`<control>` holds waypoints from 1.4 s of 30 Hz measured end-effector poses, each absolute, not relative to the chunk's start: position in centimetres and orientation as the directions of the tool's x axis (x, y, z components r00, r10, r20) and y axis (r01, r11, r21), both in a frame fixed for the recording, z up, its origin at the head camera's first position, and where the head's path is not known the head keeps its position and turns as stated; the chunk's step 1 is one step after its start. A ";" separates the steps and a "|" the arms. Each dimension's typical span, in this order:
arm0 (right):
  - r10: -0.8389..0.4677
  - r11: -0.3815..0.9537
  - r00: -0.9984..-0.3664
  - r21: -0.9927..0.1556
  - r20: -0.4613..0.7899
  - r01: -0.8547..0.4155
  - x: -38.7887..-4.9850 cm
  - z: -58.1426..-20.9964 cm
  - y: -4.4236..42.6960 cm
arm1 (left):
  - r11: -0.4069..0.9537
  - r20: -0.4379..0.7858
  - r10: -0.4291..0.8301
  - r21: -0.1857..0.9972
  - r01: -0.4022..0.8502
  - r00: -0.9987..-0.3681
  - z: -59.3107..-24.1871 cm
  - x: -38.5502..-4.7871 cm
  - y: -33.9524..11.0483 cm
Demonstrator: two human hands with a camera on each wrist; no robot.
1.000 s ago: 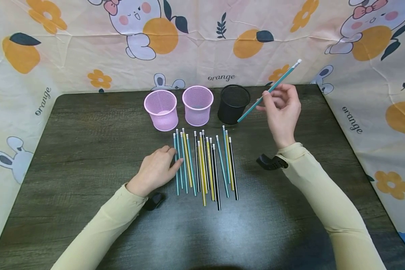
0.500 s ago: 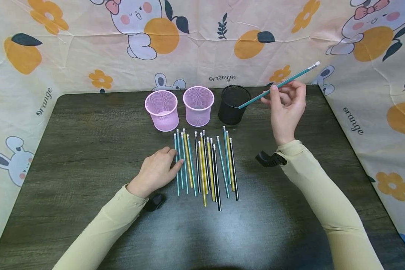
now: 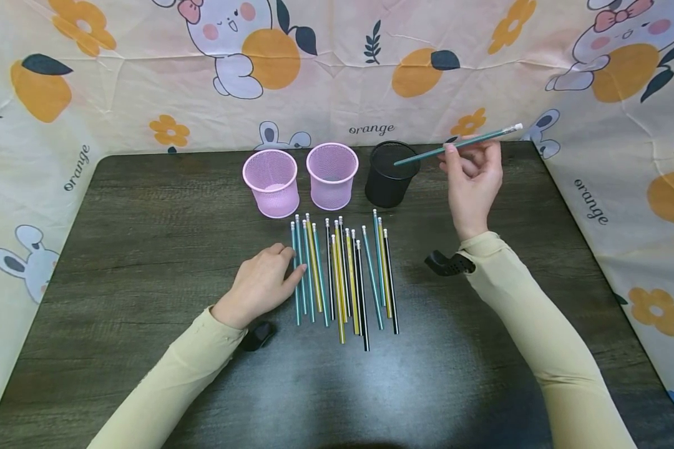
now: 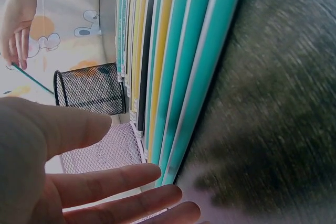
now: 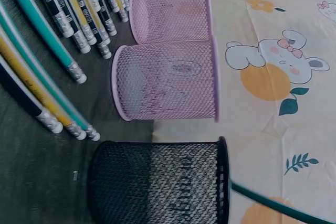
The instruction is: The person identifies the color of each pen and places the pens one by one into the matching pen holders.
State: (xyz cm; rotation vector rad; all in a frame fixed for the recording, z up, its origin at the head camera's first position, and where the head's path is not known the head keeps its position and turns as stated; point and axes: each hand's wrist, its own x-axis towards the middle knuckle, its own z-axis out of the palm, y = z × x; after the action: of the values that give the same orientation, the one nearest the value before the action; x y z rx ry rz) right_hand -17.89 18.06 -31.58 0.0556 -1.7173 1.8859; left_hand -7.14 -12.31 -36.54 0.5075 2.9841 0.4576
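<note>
My right hand (image 3: 474,190) pinches a teal pencil (image 3: 483,138), held at a low slant with its white eraser end up to the right. The pencil's lower end is over the mouth of a black mesh pencil cup (image 3: 386,187); in the right wrist view the teal pencil (image 5: 273,204) meets that cup's rim. My left hand (image 3: 261,284) lies at the left end of a row of pencils. In the left wrist view its fingers (image 4: 113,182) are extended beside the nearest teal pencils (image 4: 205,82); whether they touch cannot be told.
Two pink mesh cups, one at left (image 3: 271,198) and one in the middle (image 3: 332,190), stand beside the black one at the table's back edge. Several yellow pencils (image 3: 338,299), black-striped and teal ones lie before them, erasers toward the cups. A printed cloth (image 3: 337,87) rises behind the table (image 3: 146,249).
The pencil in my right hand has tipped flatter, and its lower end has risen from beside the black cup's base to over its mouth. My left hand has stayed put.
</note>
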 end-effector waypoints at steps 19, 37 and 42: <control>0.274 0.063 -0.917 -0.957 0.289 -0.283 -18.5 -34.1 19.0 | 0.888 -0.015 0.354 0.320 0.331 -0.935 -36.7 -7.2 -12.1; 0.176 0.211 -0.961 -0.962 0.214 -0.176 -19.0 -34.8 19.3 | 0.888 -0.025 0.352 0.324 0.325 -0.936 -36.7 -7.2 -12.0; 0.155 0.219 -0.966 -0.961 0.207 -0.171 -18.9 -34.8 19.4 | 0.887 -0.019 0.352 0.327 0.327 -0.936 -36.8 -7.2 -12.0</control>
State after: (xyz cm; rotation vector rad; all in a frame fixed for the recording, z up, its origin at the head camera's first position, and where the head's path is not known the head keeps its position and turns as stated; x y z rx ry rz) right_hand -18.93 19.39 -34.82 0.0148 -2.2357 1.8155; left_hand -7.19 -12.01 -36.78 0.5363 2.9759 0.4954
